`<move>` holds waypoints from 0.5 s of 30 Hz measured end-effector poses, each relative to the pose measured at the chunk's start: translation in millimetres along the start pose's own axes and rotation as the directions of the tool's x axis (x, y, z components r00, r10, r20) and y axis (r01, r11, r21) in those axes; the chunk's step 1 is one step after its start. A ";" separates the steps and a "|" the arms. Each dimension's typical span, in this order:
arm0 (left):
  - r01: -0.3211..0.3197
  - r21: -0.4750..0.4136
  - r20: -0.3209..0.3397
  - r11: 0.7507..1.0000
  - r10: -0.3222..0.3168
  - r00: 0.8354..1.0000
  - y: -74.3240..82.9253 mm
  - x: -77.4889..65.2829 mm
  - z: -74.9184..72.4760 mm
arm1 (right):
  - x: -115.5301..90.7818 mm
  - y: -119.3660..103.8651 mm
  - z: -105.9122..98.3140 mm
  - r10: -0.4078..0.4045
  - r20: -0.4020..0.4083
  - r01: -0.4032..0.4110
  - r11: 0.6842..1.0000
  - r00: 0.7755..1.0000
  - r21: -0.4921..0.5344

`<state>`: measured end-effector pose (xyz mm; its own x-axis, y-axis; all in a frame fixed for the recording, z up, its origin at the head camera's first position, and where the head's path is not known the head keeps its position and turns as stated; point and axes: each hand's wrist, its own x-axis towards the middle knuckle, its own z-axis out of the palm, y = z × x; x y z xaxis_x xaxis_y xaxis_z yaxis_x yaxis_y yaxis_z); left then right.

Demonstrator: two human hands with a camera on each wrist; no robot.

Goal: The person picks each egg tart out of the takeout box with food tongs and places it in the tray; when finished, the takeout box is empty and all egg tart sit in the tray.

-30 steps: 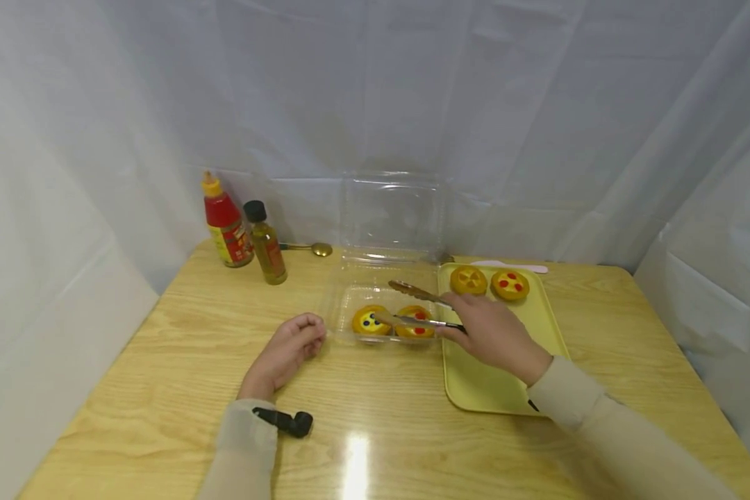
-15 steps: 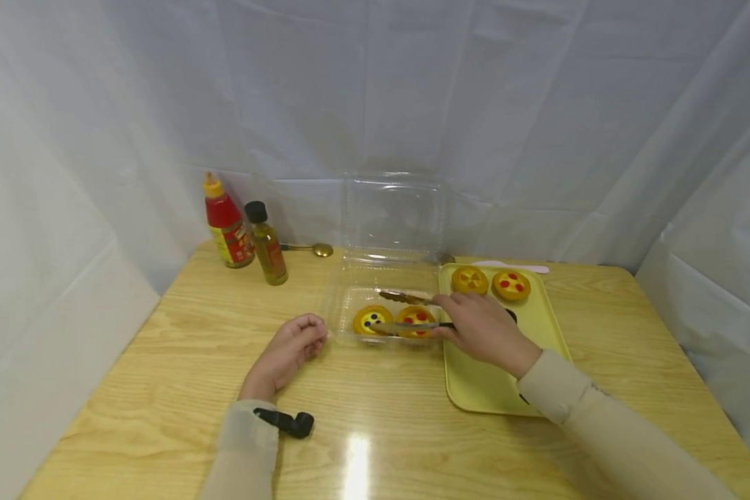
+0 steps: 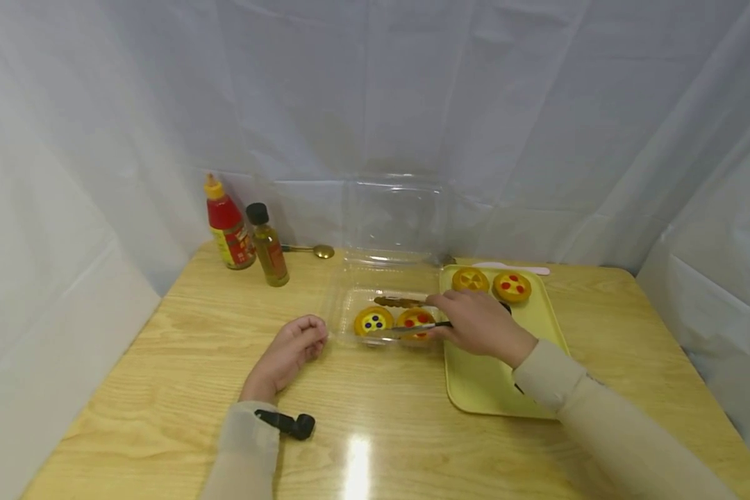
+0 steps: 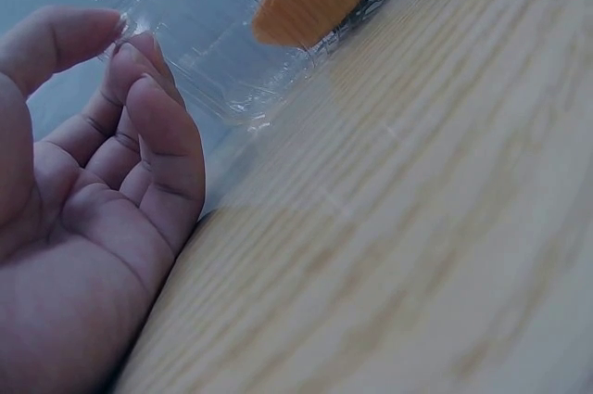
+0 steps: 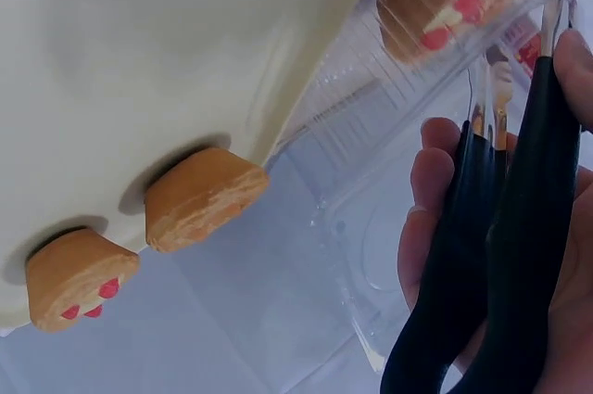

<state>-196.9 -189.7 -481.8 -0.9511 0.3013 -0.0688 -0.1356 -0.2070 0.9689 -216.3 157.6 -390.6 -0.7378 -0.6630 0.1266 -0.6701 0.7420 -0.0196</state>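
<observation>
Right hand (image 5: 570,273) grips black-handled tongs (image 5: 533,199). Clear box (image 5: 343,134) next to cream tray (image 5: 167,60); red-spotted tart (image 5: 408,14) seen through box wall. Two tarts on tray, side by side: plainer tart (image 5: 190,209), second red-spotted one (image 5: 69,273).

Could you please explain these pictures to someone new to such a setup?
No robot is shown: a person works bare-handed. The wide view looks down from the head; the other two are taken at the left and right wrists. On the wooden table are an open clear container with two tarts inside, a yellow tray with two more tarts, two bottles and a spoon. The right hand grips black-handled tongs over the container; the left hand seems to pinch its edge.
</observation>
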 end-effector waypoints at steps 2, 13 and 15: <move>-0.002 0.000 0.004 1.000 0.002 1.000 -0.6 -0.1 -0.3 | 1.4 0.2 -2.4 0.004 0.013 -0.004 1.000 1.000 0.012; -0.004 -0.003 0.006 1.000 0.004 1.000 -0.5 -0.4 1.0 | 10.0 -1.5 2.6 0.019 0.092 -0.022 0.999 0.996 0.031; -0.003 -0.003 0.008 1.000 0.003 1.000 -1.1 -0.4 0.8 | 10.8 -2.2 4.3 0.019 0.101 -0.022 0.999 0.995 0.025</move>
<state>-196.1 -188.9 -482.7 -0.9493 0.3079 -0.0640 -0.1336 -0.2104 0.9684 -223.1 148.4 -393.5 -0.7548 -0.6555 0.0249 -0.6558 0.7534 -0.0470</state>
